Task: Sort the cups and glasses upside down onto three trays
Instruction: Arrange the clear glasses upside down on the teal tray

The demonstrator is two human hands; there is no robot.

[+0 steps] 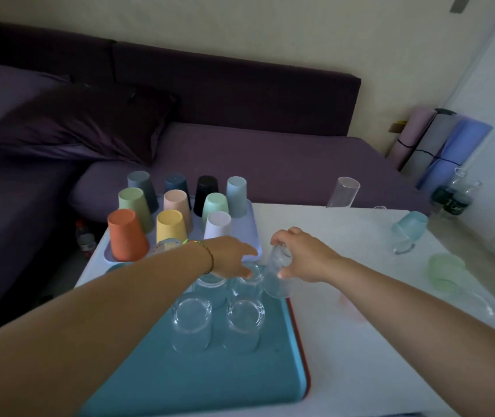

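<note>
Right hand (300, 254), just right of frame centre, grips a clear drinking glass (278, 273) with fingers over its upper end and thumb on its side; the glass is tilted and sits at the far right corner of the teal tray (210, 380), though whether it touches the tray cannot be told. Left hand (231, 257) reaches in from the lower left with a thin bracelet (208, 255) at the wrist, its fingers curled down on the base of an upturned clear glass (247, 281) in the tray's far row. Two more clear glasses (192, 320) stand upside down in the nearer row. Beyond, in the centre-left of the frame, a lilac tray (253, 236) carries coloured plastic cups turned upside down, an orange cup (126, 234) nearest. On the white table (360, 341) to the right lie a tall clear glass (342, 192), a blue-tinted glass (410, 227) and a green-tinted glass (446, 270), well apart from the trays.
</note>
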